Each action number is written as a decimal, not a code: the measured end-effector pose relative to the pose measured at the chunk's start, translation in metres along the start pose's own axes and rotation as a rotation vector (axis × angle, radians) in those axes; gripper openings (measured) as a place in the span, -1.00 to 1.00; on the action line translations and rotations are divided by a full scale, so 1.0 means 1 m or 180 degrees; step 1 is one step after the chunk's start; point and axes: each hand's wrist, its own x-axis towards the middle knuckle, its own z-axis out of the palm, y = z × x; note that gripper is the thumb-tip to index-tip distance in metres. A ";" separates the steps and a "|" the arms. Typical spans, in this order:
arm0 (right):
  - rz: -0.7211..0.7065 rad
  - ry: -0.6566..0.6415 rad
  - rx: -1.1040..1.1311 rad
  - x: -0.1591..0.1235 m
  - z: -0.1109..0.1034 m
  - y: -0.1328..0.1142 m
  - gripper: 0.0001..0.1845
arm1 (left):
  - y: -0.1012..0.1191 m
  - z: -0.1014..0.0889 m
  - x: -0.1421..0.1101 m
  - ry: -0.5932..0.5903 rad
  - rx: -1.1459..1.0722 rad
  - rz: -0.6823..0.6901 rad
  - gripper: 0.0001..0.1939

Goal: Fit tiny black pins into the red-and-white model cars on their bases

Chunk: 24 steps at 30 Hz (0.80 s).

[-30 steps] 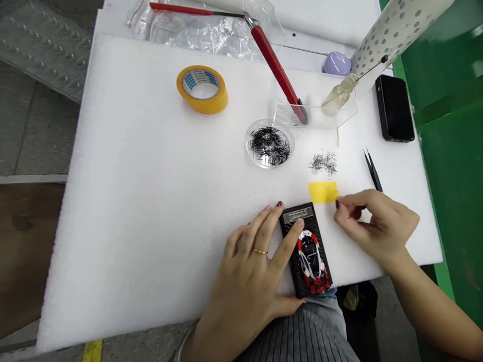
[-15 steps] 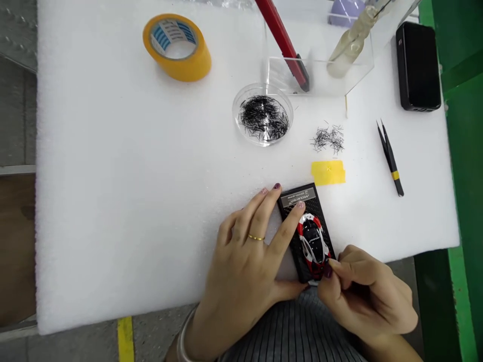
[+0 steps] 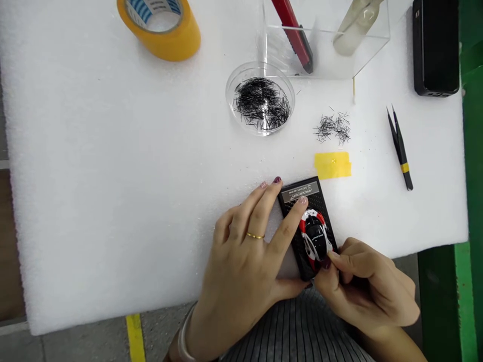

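A small red, white and black model car (image 3: 315, 237) sits on a black display base (image 3: 302, 193) at the near edge of a white foam sheet (image 3: 113, 176). My left hand (image 3: 245, 256) lies flat beside the base, its index fingertip pressing on the base's far end and its thumb against the near end. My right hand (image 3: 362, 286) has its fingers pinched together at the car's near end, touching it. Whether something tiny is held between those fingertips cannot be made out.
A piece of yellow tape (image 3: 332, 165) lies just beyond the base, with a loose heap of thin black pins (image 3: 334, 126) further on. A clear dish of pins (image 3: 260, 103), black tweezers (image 3: 400, 148), a yellow tape roll (image 3: 160, 25), a clear box (image 3: 324, 45) and a black phone (image 3: 435, 48) are around.
My right hand left the yellow tape piece and came down to the car's near end, fingers pinched. The view has shifted closer and lower. My left hand stays on the base.
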 end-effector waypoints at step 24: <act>0.0029 -0.0175 -0.0206 0.003 -0.002 -0.002 -0.68 | 0.000 -0.002 -0.002 0.0011 -0.0010 0.0013 0.04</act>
